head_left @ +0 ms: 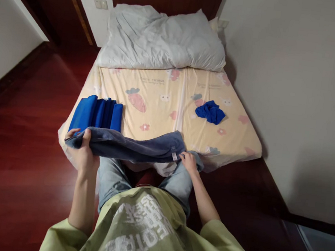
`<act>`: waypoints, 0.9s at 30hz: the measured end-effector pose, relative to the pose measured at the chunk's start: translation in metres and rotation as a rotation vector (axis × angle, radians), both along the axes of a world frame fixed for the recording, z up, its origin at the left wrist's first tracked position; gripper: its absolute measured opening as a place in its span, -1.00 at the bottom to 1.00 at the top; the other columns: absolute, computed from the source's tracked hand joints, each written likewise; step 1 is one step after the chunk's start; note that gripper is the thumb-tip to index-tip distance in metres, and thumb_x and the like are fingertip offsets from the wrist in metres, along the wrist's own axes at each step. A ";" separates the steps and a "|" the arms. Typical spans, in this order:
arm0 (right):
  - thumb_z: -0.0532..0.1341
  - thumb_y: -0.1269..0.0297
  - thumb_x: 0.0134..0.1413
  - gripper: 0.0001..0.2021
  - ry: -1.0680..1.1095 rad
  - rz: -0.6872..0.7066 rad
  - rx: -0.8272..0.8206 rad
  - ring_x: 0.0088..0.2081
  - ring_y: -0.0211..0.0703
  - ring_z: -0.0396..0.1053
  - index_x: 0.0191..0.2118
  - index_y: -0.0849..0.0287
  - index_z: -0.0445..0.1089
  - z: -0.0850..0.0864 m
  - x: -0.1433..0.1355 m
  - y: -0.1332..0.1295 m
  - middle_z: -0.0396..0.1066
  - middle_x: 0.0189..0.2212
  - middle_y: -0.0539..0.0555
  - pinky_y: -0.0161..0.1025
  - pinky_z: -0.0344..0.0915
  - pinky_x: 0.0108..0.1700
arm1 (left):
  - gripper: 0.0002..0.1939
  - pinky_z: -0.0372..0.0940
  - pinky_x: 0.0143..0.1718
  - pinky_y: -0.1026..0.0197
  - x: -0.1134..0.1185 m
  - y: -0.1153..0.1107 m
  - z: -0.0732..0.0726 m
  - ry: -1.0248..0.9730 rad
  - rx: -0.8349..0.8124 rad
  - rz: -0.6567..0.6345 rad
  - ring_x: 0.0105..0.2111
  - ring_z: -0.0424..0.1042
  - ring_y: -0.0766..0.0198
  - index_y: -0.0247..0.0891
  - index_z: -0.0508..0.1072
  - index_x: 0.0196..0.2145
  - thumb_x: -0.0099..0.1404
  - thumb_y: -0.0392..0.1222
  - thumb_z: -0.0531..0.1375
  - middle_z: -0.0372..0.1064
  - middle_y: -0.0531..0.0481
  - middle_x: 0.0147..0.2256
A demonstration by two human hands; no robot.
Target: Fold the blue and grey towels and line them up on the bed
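A long, folded blue-grey towel [133,148] stretches across my lap between both hands, with a small white label near its right end. Its left end is gripped by my left hand [83,147], thumb on top and fingers wrapped around the edge. At the right end, my right hand [189,161] pinches the corner beside the label, close above my knee. Just beyond my left hand, several bright blue folded cloths [97,112] stand side by side on the bed. A crumpled bright blue cloth [210,112] lies farther off to the right.
The bed [159,95] has a yellow sheet with carrot and rabbit prints. A pale grey quilt or large pillow [166,39] lies at its head. Walls rise at the right and back, and dark red wooden floor [25,123] runs along the left.
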State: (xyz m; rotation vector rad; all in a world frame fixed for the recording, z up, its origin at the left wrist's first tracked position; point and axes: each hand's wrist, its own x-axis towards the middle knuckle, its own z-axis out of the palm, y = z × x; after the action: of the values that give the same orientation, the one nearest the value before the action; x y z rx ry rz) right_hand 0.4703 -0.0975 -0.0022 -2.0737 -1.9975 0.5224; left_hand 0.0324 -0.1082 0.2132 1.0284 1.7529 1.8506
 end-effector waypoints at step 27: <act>0.56 0.12 -0.31 -0.48 1.021 -0.288 0.625 -0.30 -0.22 0.50 -0.16 0.17 0.51 0.198 0.104 0.040 0.54 -0.30 0.03 -0.24 0.45 -0.12 | -0.73 0.34 -0.31 0.21 -0.049 0.068 -0.001 -0.007 -0.007 -0.157 -0.33 0.35 0.32 -0.22 0.24 -0.27 0.29 -0.07 0.26 0.28 0.07 -0.35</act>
State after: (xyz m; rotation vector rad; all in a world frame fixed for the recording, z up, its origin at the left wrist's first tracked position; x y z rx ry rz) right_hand 0.5748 -0.0574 0.1956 -1.2538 -1.0470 0.6117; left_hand -0.0165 -0.0401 0.2117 1.1217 1.6243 1.7481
